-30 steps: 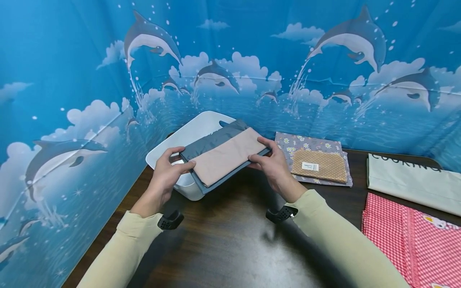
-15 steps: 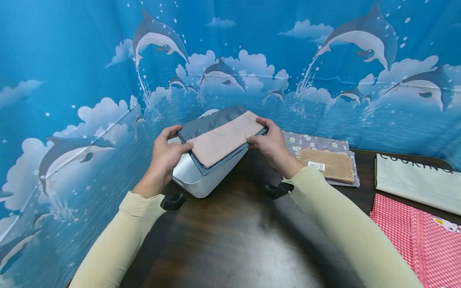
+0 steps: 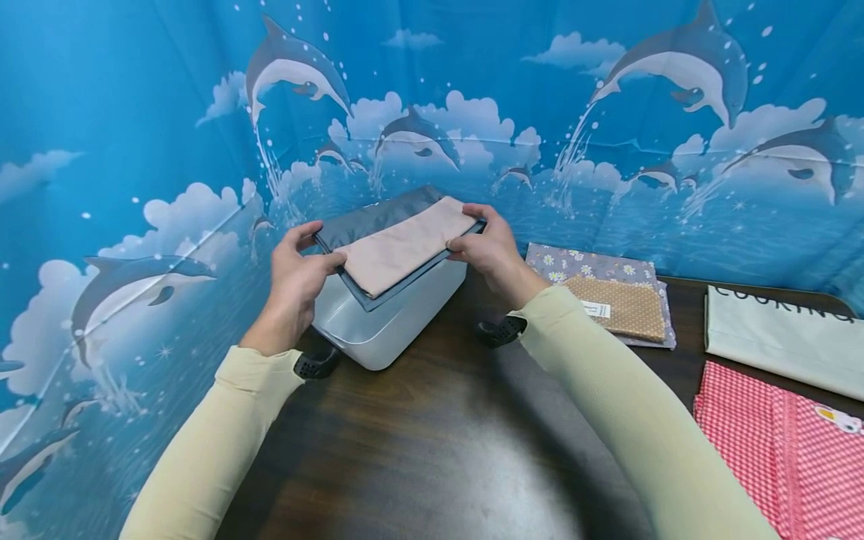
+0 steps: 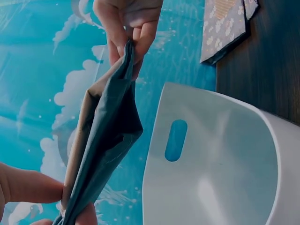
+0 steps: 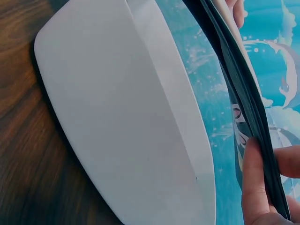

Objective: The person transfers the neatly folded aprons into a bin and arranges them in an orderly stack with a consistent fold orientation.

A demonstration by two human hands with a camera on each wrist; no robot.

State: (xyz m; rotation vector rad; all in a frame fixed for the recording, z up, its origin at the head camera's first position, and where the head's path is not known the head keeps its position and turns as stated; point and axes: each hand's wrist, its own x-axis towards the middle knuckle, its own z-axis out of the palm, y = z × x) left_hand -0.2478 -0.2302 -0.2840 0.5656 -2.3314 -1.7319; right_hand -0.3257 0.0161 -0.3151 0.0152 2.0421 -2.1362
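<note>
Both hands hold a folded cloth (image 3: 398, 251), dark grey-blue with a pale pink panel, tilted above a white plastic bin (image 3: 412, 315). The left hand (image 3: 292, 285) pinches its left end, thumb on top. At the right end, the right hand (image 3: 496, 251) grips the edge with thumb and fingers. In the left wrist view the cloth (image 4: 105, 126) is seen edge-on, its layers hanging apart. The bin's wall (image 4: 161, 136) there has an oval handle slot. Seen from the right wrist, the layered cloth (image 5: 248, 93) stands beside the bin (image 5: 112, 117), and its underside carries a printed pattern.
A tan dotted cloth (image 3: 628, 307) lies on a grey daisy-print cloth (image 3: 547, 262) to the right. Farther right are a folded pale cloth lettered COOKING (image 3: 776, 337) and a red gingham cloth (image 3: 749, 435). A dolphin-print curtain (image 3: 472, 60) stands behind the dark wooden table (image 3: 405, 465).
The hands have raised the folded cloth and moved it slightly left, farther over the bin. More of the bin's front wall shows now. The head view has shifted a little.
</note>
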